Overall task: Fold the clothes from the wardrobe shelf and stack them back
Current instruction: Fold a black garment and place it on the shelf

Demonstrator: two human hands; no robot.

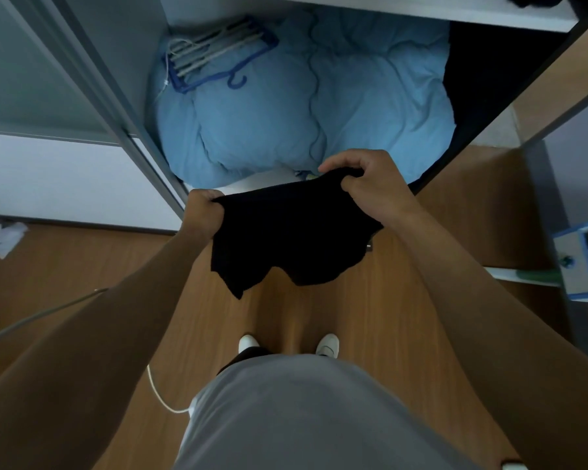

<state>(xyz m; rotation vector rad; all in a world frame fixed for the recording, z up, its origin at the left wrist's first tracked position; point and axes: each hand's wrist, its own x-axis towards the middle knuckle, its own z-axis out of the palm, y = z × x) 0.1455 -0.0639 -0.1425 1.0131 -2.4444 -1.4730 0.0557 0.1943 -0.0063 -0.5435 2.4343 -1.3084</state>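
Grip of left hand (202, 212): fingers curled tight round the left top corner of the garment (286, 239). Grip of right hand (360, 181): fingers and thumb curled, pinching the right top corner, with bunched fabric under the knuckles. Right hand higher in frame than the left and nearer the wardrobe (140, 35).

Garment: black, stretched between both hands and held in the air above the floor (319, 310), just in front of the wardrobe opening. Top edge taut and slanted; lower edge hanging loose in uneven points, apart from the floor. Kind of garment not discernible.

Bottom compartment of wardrobe: filled by a crumpled pale blue duvet (286, 106). On the duvet, rear left: a bundle of hangers (214, 52), blue and grey, lying flat. Right of the duvet: dark area, contents not discernible.

White shelf (421, 8): above the duvet, at the top edge of frame. On it, far right: a dark heap of clothes (530, 0), mostly cut off.

Floor: wood pattern. Two white shoes (248, 344) below the garment, toes toward the wardrobe. White cable (160, 398) at lower left of the grey shirt (302, 418). Crumpled white paper (6, 237) at far left by the wall. Blue-and-white box (581, 262) at far right.
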